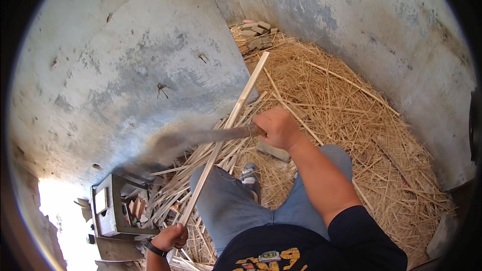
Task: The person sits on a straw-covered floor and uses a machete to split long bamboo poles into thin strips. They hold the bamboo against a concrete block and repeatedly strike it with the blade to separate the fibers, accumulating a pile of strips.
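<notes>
A long, pale, flat strip, apparently split bamboo or wood (203, 178), slants from my left hand up and away to the right. My left hand (171, 237), a dark band at its wrist, is closed around the near end. In my right hand (278, 126) is the handle of a long-bladed chopping knife (208, 137). Its blade points left and is smeared by motion toward the tip. In the picture the blade crosses the strip around its middle; whether the two touch, I cannot tell.
Loose straw-like shavings (351, 135) cover the floor on the right. Several strips (168, 195) lie piled at my left knee. Beside them stands a grey open-fronted box (111, 213) with scraps inside. A brick (272, 150) lies between my feet; bricks (257, 30) are stacked by the wall (165, 55).
</notes>
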Available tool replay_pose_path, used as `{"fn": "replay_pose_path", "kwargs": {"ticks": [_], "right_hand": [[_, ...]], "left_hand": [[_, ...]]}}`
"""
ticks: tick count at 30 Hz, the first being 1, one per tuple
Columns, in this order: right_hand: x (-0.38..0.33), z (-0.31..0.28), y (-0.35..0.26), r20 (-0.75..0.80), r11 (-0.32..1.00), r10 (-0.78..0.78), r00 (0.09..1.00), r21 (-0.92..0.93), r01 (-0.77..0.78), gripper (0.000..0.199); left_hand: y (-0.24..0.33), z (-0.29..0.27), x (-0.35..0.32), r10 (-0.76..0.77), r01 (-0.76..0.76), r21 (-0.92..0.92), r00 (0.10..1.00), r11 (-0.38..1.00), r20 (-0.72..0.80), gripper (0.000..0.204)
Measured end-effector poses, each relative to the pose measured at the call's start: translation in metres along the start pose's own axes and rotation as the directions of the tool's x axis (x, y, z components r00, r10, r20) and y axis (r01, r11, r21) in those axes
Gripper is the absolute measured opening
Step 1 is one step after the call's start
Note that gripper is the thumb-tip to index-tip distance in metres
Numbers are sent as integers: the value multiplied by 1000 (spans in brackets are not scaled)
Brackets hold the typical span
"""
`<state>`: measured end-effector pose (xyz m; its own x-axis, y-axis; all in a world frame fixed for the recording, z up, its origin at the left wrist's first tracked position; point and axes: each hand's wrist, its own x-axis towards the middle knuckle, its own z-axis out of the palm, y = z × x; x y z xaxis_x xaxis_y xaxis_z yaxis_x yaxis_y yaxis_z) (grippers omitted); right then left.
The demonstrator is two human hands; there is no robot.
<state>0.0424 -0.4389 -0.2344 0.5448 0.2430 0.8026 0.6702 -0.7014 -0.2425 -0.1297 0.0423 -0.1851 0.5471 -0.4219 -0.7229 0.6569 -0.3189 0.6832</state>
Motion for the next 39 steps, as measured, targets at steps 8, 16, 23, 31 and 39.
{"fn": "replay_pose_path", "kwargs": {"ticks": [8, 16, 23, 31, 39], "right_hand": [[-10, -7, 56, -152, 624, 775, 613, 28, -781, 25], [-3, -5, 0, -29, 814, 563, 826, 192, -548, 21], [-1, 16, -35, 39, 991, 18, 999, 135, -23, 23], [2, 12, -14, 58, 985, 167, 984, 42, -170, 20], [-6, 31, -32, 68, 970, 228, 971, 65, -232, 19]], "left_hand": [[-16, -14, -36, -26, 29, 26, 991, 999, -129, 55], [-9, -2, -7, 99, -66, 150, 968, 987, -230, 49], [53, 11, -20, 614, -44, 777, 643, 627, -459, 51], [70, 43, -9, 862, 235, 907, 299, 350, -410, 32], [92, 77, 53, 901, 242, 942, 308, 235, -304, 41]]}}
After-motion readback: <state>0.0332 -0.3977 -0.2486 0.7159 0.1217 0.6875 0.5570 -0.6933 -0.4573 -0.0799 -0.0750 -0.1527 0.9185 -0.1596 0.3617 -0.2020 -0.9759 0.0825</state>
